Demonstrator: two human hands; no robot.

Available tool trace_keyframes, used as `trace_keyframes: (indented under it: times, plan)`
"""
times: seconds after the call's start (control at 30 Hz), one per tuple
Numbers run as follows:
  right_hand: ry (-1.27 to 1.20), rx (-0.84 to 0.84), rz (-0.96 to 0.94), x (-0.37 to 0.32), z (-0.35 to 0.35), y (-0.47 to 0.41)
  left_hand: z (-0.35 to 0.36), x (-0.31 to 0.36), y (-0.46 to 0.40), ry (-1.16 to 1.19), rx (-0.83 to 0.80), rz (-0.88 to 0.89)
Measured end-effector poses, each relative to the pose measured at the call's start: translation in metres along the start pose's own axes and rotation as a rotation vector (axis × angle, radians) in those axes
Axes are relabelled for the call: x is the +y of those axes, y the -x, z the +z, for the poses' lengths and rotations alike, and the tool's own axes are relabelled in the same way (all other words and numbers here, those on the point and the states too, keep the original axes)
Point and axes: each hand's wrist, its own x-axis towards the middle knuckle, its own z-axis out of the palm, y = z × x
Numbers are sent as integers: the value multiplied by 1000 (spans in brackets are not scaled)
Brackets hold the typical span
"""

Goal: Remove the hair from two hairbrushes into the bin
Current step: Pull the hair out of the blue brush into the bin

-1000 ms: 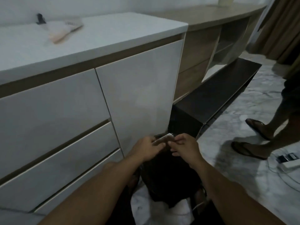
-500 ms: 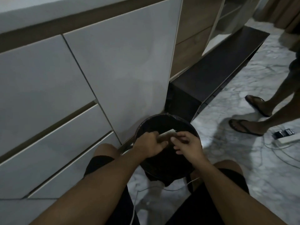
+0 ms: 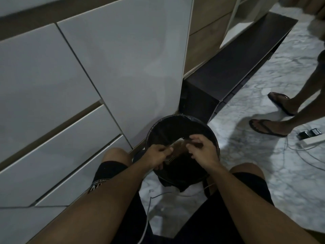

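Closest to the camera are the person's two forearms and knees in black shorts, crouched on the marble floor (image 3: pixel 263 173), with a thin white cable (image 3: pixel 146 224) trailing down between the legs. Both hands are over the open mouth of the round black bin (image 3: pixel 213 138), which has a dark liner and sits on the floor right against the bottom corner of the white cabinet (image 3: pixel 123 67). The left hand (image 3: pixel 157 154) is curled tight around the wooden hairbrush (image 3: pixel 177 147), bristles poking out just below the knuckles. The right hand (image 3: pixel 202 150) has its fingertips pinched together at the brush's far end; can't make out any hair in the pinch, too dark. Further back, right of the cabinet, there's a low dark shelf board (image 3: pixel 237 67). Off toward the right edge, another person's feet in flip-flops (image 3: pixel 267 128) stand near a white power strip (image 3: pixel 313 140) with cords looping across the floor.
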Motion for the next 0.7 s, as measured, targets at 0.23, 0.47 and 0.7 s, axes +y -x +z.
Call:
trace_keyframes:
  times: [0.23, 0.47, 0.7]
  plan:
    - [91, -52, -99, -1, 4, 5, 0, -9, 0, 20, -41, 11]
    - [-200, 148, 72, -5, 2, 2, 4, -11, 3, 87, -42, -1]
    - [-143, -79, 132, -2, 3, 4, 6, -16, 4, 46, -16, 6]
